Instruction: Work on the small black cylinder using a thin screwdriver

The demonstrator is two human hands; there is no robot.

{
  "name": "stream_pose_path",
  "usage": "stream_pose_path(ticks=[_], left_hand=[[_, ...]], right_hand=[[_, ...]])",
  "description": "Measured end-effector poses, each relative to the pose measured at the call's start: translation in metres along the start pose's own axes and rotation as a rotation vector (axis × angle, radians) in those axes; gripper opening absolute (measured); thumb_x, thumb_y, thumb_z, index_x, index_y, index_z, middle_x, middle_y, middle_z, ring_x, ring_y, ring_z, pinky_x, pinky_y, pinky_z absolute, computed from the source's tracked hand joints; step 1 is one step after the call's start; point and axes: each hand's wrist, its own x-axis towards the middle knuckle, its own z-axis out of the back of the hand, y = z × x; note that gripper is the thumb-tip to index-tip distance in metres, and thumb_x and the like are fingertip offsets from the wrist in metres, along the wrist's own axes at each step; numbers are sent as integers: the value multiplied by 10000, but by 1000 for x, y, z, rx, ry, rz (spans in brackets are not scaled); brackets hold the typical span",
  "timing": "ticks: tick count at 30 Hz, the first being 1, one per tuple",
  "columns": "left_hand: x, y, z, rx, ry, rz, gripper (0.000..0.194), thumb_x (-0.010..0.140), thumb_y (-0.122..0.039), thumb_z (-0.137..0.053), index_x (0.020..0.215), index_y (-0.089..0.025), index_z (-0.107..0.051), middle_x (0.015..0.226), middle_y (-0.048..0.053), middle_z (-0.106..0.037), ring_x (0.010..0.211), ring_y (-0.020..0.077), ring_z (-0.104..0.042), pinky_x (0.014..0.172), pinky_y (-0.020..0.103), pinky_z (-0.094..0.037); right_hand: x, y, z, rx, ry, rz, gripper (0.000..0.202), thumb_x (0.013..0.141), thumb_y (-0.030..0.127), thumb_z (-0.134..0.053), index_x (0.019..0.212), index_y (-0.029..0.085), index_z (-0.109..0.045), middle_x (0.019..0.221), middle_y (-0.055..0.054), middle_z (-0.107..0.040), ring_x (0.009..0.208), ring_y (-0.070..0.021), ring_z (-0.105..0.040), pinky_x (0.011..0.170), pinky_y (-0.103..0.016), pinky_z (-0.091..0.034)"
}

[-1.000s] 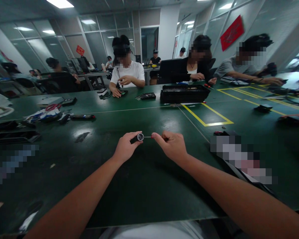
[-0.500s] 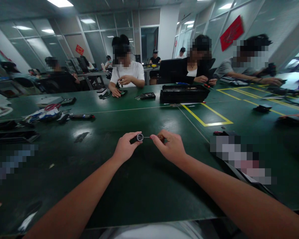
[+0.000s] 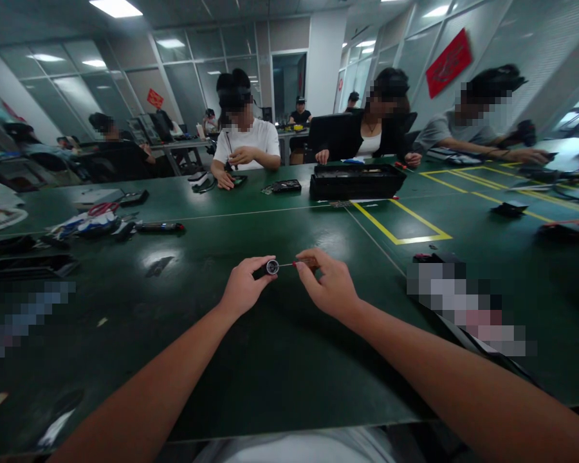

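My left hand (image 3: pixel 244 285) is closed round a small black cylindrical part (image 3: pixel 272 267), whose round, light-rimmed end shows between thumb and fingers. My right hand (image 3: pixel 329 283) grips a screwdriver (image 3: pixel 306 263) by its amber and red handle. The thin metal shaft points left and its tip meets the side of the cylinder near the rim. Both hands are just above the green table (image 3: pixel 289 360), near the middle of the view.
A long black housing (image 3: pixel 357 182) lies beyond my hands, near yellow tape outlines (image 3: pixel 422 240). At left are a black pen-like tool (image 3: pixel 160 227), gloves (image 3: pixel 91 220) and black trays (image 3: pixel 29 265). People sit across the table.
My right fingers have shifted on the screwdriver, and more of its handle shows. Across the table, the hands of the person in black have moved apart.
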Motion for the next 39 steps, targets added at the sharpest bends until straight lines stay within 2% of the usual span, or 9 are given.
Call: stream_pose_path(ticks=[5, 7, 11, 16, 20, 24, 30, 34, 39], left_hand=[[0, 0, -1, 0, -2, -1, 394, 839, -224, -735, 1227, -266, -679, 1233, 39, -695, 1169, 229, -617, 1067, 434, -445], [0, 0, -1, 0, -1, -3, 396, 838, -227, -736, 1227, -268, -679, 1235, 38, -694, 1172, 231, -616, 1067, 435, -446], [0, 0, -1, -1, 2, 7, 397, 838, -229, -737, 1228, -273, -679, 1233, 37, -694, 1171, 234, -615, 1061, 439, -449], [0, 0, -1, 2, -6, 3, 398, 839, -230, -739, 1229, -277, -680, 1221, 36, -698, 1156, 231, -620, 1048, 432, -455], [0, 2, 0, 4, -9, 5, 395, 845, -236, -734, 1234, -272, -677, 1226, 38, -695, 1161, 233, -618, 1049, 435, -453], [0, 1, 2, 6, -15, 13, 391, 850, -242, -727, 1237, -273, -676, 1232, 39, -692, 1164, 235, -618, 1051, 437, -452], [0, -3, 1, 12, -1, 21, 390, 844, -229, -735, 1228, -270, -682, 1231, 38, -695, 1167, 237, -615, 1060, 441, -448], [0, 0, 0, 4, -2, 2, 396, 835, -211, -746, 1222, -266, -685, 1226, 33, -698, 1164, 230, -617, 1062, 430, -448], [1, 6, 0, 5, -23, 1, 411, 845, -225, -741, 1246, -277, -673, 1247, 28, -690, 1177, 227, -612, 1069, 429, -443]], right_hand=[[-1, -1, 0, 37, -1, -4, 153, 937, 259, -539, 1061, 213, -617, 862, -41, -740, 765, -196, -701, 690, -319, -523], [0, -2, 0, 37, 9, -3, 151, 958, 298, -529, 1032, 214, -629, 825, -30, -727, 722, -183, -686, 655, -301, -506], [1, -4, 1, 26, 16, -16, 292, 1012, 405, -457, 978, 209, -671, 706, -6, -671, 598, -150, -619, 555, -269, -438], [1, -2, -1, 4, 25, -48, 268, 1007, 376, -467, 979, 208, -673, 680, 1, -647, 539, -140, -567, 511, -270, -396], [1, 0, -1, 30, 40, 0, 233, 989, 268, -452, 1146, 193, -608, 813, -35, -692, 635, -166, -615, 599, -298, -453], [1, -3, -2, 32, 42, 22, 263, 963, 231, -472, 1201, 188, -576, 878, -47, -697, 746, -191, -642, 682, -324, -481], [3, -5, 0, -7, 52, -31, 326, 1029, 385, -404, 1026, 216, -682, 768, -25, -700, 624, -166, -628, 564, -292, -428], [2, 0, -1, -9, 66, -76, 308, 1000, 335, -466, 1241, 198, -600, 736, -13, -682, 545, -157, -579, 543, -298, -421], [0, 0, -1, 16, 89, -1, 285, 968, 257, -481, 1235, 185, -549, 880, -59, -684, 793, -208, -652, 736, -355, -496]])
